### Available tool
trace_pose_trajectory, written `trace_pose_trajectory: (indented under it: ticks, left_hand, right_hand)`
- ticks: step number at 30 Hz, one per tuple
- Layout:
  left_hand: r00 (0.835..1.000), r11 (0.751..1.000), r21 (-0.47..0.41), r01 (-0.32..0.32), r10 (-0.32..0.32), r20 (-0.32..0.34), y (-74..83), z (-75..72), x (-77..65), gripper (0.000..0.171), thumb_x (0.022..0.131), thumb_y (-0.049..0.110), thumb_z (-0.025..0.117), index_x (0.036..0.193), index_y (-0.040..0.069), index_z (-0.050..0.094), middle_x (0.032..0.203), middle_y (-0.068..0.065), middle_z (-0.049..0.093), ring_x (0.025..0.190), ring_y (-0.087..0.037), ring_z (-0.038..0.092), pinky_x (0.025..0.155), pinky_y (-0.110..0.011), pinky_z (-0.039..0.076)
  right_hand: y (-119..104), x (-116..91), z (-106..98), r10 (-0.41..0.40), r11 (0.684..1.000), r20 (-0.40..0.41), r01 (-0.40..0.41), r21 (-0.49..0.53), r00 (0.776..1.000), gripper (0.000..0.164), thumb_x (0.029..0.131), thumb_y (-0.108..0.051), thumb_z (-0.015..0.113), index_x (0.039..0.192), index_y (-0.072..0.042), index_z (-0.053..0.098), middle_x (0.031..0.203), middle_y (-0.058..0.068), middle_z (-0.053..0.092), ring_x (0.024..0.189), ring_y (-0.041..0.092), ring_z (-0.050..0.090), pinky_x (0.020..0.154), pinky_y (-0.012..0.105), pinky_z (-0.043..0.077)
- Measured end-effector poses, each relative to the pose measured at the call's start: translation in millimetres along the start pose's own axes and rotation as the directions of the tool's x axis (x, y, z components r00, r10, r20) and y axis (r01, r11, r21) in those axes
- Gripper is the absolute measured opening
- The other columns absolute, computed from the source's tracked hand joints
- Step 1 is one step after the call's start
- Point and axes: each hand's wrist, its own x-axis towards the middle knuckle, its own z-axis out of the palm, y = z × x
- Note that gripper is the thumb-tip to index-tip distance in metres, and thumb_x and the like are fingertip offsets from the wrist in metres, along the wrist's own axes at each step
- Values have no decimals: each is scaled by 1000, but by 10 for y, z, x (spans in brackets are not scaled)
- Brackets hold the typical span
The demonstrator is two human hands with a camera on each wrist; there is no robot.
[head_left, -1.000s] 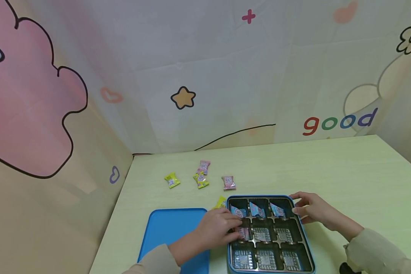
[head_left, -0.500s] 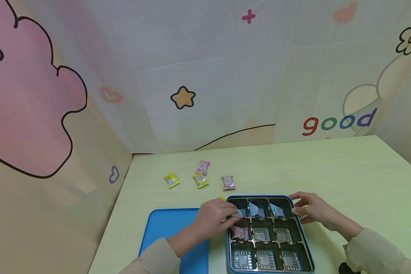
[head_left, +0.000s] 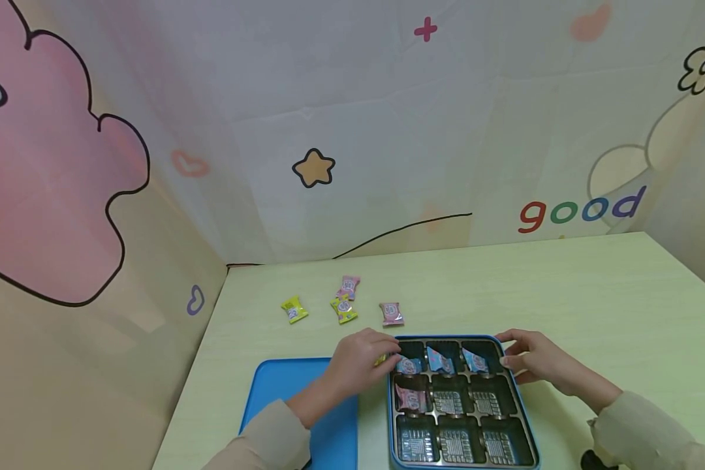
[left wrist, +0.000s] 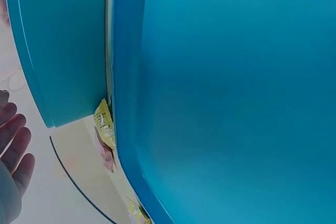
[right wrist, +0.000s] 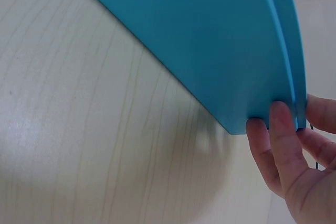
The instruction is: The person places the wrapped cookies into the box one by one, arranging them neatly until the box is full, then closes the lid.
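A blue box (head_left: 391, 418) with a black divided tray stands at the front right. Wrapped blue candies (head_left: 440, 360) fill its back row of compartments, one in each. A pink candy (head_left: 411, 399) lies in the left compartment of the middle row. My left hand (head_left: 361, 359) hovers at the box's back left side, fingers loosely bent and holding nothing. Below it a yellow candy (left wrist: 105, 124) lies between box and lid in the left wrist view, mostly covered by the hand from above. My right hand (head_left: 537, 359) grips the box's back right corner, thumb on the rim, fingers (right wrist: 283, 121) against the outer wall.
A blue lid (head_left: 288, 375) lies left of the box, partly under my left forearm. Behind them on the table (head_left: 564, 294) are two yellow candies (head_left: 294, 309) and two pink candies (head_left: 392, 314). A printed cloth wall (head_left: 388, 130) rises at the table's back edge.
My left hand has let go of the pink candy in the middle-row compartment and moved back and left, past the box's edge, over the yellow candy. The right hand stays put.
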Motion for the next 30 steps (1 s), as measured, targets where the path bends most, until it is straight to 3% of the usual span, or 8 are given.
trace_pose_trajectory:
  ticks: [12, 26, 30]
  left_hand:
    - [1000, 1000, 21, 14, -14, -19, -61, 47, 58, 16, 84, 30, 58, 90, 20, 69, 91, 10, 68, 85, -5, 60, 69, -19, 50]
    - [990, 990, 6, 140, -140, -23, -159, 115, 91, 17, 84, 30, 58, 92, 19, 69, 94, 7, 68, 87, -8, 61, 71, -22, 51]
    - [988, 988, 12, 152, -151, -40, -210, 147, 88, 17, 84, 30, 58, 92, 19, 69, 93, 7, 68, 87, -9, 61, 67, -21, 51]
  right_hand:
    - [22, 9, -8, 2, 1000, -4, -2, -2, 1000, 51, 86, -10, 54, 128, 9, 32, 100, 19, 50, 79, 19, 57, 68, 39, 53]
    - [9, 4, -2, 2, 1000, -1, -2, 5, 1000, 51, 86, -10, 54, 128, 9, 32, 98, 18, 49, 78, 18, 57, 67, 38, 53]
    - [9, 4, -2, -3, 1000, 0, 3, 7, 1000, 51, 86, -10, 54, 128, 9, 33, 98, 19, 49, 78, 18, 57, 67, 38, 53]
